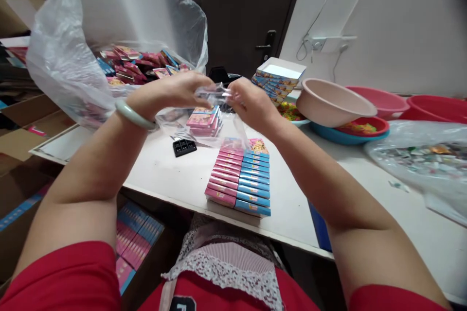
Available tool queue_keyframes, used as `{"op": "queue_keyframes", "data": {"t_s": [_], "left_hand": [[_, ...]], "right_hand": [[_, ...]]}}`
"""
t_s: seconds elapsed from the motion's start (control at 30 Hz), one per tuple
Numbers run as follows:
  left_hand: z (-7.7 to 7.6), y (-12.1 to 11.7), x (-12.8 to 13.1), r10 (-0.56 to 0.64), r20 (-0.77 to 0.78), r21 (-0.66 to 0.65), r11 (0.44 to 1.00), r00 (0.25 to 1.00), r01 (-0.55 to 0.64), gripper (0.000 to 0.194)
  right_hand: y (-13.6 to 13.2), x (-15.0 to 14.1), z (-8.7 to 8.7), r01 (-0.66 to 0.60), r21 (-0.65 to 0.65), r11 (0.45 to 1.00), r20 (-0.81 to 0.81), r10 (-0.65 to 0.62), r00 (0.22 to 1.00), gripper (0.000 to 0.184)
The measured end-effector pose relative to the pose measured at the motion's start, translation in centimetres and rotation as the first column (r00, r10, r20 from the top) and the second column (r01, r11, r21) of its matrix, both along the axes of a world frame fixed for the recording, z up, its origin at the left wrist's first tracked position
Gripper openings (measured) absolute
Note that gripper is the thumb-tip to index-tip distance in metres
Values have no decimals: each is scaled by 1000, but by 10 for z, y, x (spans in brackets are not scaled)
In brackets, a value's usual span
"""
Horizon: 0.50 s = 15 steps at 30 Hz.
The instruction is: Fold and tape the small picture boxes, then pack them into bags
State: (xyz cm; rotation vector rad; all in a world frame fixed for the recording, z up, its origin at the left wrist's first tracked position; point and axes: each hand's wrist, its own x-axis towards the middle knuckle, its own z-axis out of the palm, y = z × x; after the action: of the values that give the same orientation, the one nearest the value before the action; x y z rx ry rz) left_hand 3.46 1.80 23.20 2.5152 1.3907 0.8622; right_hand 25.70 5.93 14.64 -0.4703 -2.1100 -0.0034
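Observation:
My left hand (175, 90) and my right hand (251, 102) are raised over the white table (175, 175), both pinched on the top edge of a small clear plastic bag (215, 95) stretched between them. The bag hangs down towards the table. A pale green bangle (133, 115) circles my left wrist. Below the hands lie two neat rows of small flat boxes (239, 182), pink on the left and blue on the right. A short stack of pink boxes (204, 124) sits just behind the bag. A small black tray (184, 146) lies left of the rows.
A large clear plastic sack (73, 58) full of pink and blue boxes stands at the back left. Blue boxes (277, 77) are stacked at the back centre. Beige, red and blue basins (333, 104) sit at the right, beside another plastic bag (426, 160). A carton of boxes (134, 238) is under the table.

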Motion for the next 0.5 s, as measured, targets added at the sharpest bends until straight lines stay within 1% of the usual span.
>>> {"op": "queue_keyframes", "data": {"t_s": [0.03, 0.07, 0.13, 0.17, 0.23, 0.27, 0.3, 0.33, 0.4, 0.47, 0.5], "left_hand": [[-5, 4, 6, 9, -48, 10, 1000, 999, -9, 24], [-10, 7, 10, 29, -84, 42, 999, 996, -25, 16], [-18, 12, 18, 97, -111, 177, 981, 989, -77, 5], [-20, 13, 22, 140, -112, 259, 960, 984, -107, 3], [-21, 15, 27, 215, -111, 402, 903, 970, -154, 9], [-20, 16, 29, 239, -111, 447, 879, 965, -166, 11], [-18, 17, 30, 249, -118, 463, 870, 961, -168, 12], [-17, 18, 29, 248, -128, 452, 876, 960, -167, 10], [-19, 21, 27, 223, -163, 369, 917, 961, -150, 7], [-26, 24, 24, 205, -252, 274, 952, 946, -133, 19], [-32, 26, 23, 203, -314, 236, 963, 927, -130, 25]], "right_hand": [[1, 1, 1, 8, -58, 998, -39, -11, 999, 3], [3, 2, 2, 15, -118, 993, -77, -25, 997, 6], [8, 4, 1, 33, -193, 981, -122, -57, 991, 15], [11, 5, 2, 52, -195, 980, -111, -74, 991, 19], [13, 8, 6, 116, -168, 979, -8, -118, 993, 29], [12, 10, 10, 165, -163, 973, 78, -154, 985, 33], [10, 13, 13, 226, -163, 960, 181, -196, 964, 35], [9, 16, 15, 293, -161, 943, 298, -236, 925, 35], [7, 22, 15, 423, -144, 895, 517, -297, 803, 34], [12, 29, 4, 518, -130, 845, 649, -322, 689, 33], [17, 33, -4, 547, -139, 826, 664, -332, 670, 33]]}}
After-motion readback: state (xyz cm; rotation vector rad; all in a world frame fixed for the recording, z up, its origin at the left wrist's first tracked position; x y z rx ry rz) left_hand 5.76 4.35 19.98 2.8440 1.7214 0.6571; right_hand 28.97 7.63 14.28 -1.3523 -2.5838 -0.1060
